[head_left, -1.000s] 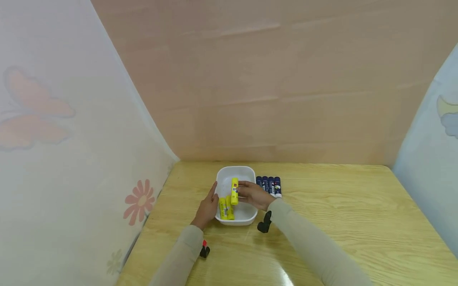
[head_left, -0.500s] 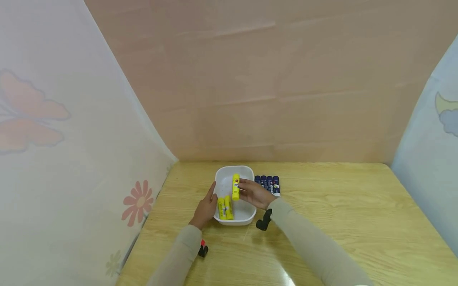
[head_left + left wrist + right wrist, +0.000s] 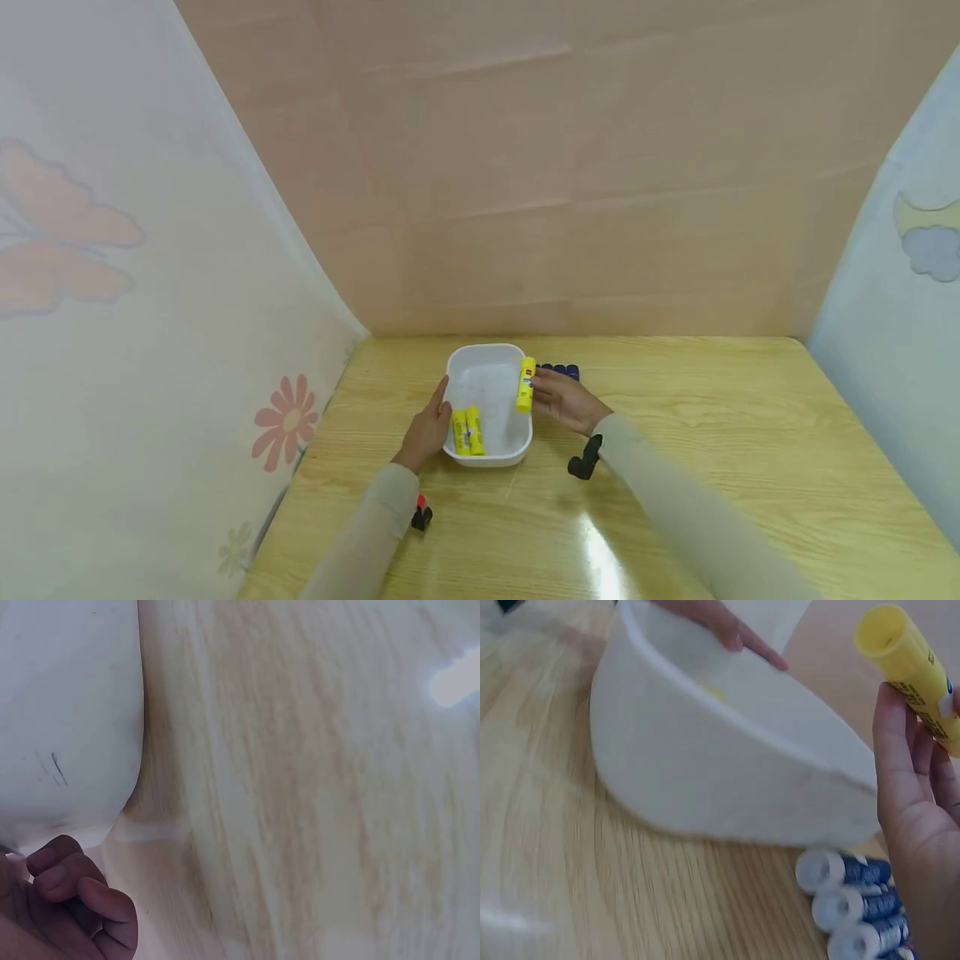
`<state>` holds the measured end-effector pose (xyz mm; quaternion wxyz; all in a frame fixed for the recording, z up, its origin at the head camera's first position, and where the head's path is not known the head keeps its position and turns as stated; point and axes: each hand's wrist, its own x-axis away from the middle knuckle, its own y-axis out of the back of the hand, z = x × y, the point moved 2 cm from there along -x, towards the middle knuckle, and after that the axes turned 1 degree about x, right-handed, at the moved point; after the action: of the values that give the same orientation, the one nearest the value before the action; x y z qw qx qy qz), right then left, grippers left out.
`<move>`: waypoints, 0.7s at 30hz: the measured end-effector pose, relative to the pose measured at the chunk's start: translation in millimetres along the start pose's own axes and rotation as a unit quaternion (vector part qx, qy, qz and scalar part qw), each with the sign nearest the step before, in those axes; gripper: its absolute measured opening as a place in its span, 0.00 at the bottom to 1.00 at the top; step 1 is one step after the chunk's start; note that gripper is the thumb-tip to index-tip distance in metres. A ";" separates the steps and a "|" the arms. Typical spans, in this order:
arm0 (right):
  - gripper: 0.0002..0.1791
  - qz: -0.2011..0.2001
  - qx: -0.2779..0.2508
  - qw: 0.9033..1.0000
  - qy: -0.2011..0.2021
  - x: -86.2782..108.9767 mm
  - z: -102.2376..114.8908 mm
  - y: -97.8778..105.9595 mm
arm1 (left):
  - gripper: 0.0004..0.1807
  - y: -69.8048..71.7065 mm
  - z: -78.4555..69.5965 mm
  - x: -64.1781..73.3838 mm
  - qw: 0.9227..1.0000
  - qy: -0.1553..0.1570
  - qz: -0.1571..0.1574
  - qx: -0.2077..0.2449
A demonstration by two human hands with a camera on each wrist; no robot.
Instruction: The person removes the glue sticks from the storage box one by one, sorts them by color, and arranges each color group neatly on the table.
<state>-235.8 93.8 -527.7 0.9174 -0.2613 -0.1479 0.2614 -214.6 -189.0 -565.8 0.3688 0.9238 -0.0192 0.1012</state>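
My right hand (image 3: 570,402) pinches a yellow glue stick (image 3: 525,385) between thumb and fingertips, raised over the right rim of a white plastic tub (image 3: 487,460). In the right wrist view that glue stick (image 3: 915,675) stands tilted, its hollow yellow end toward the camera. My left hand (image 3: 425,433) holds the tub's left wall, thumb at the rim; the left wrist view has its lower fingers (image 3: 109,900) curled by the tub's side. Inside the tub, two more yellow glue sticks (image 3: 468,432) lie side by side at the near left.
Several dark blue glue sticks with white ends (image 3: 859,900) lie in a row on the wooden table (image 3: 712,458), right of the tub and partly behind my right hand. A brown wall (image 3: 570,167) rises at the table's back, with a flower-patterned white sheet (image 3: 187,333) at left.
My right hand has carried the yellow glue stick from over the tub's middle rightward to its right rim, now covering more of the blue glue sticks. The left hand stays on the tub.
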 end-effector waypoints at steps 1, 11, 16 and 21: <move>0.25 -0.007 0.012 1.000 -0.003 3.6 1.4 4.2 | 0.28 0.1 0.1 -0.2 1.000 0.001 -0.001 -0.001; 0.28 -0.055 0.126 0.989 -0.044 27.4 -2.1 31.0 | 0.29 2.7 -3.4 1.3 1.000 0.000 -0.001 -0.005; 0.26 -0.077 0.154 0.983 -0.061 31.8 -9.1 38.5 | 0.28 0.9 -1.8 1.2 1.000 0.002 0.000 0.000; 0.28 -0.114 0.183 0.972 -0.092 33.3 -14.6 40.0 | 0.29 0.2 -2.8 1.3 1.000 0.007 -0.001 0.011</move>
<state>-218.6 135.6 -557.5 0.9557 -0.0457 -0.2101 0.2009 -213.8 -187.2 -563.4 0.3584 0.9273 -0.0151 0.1072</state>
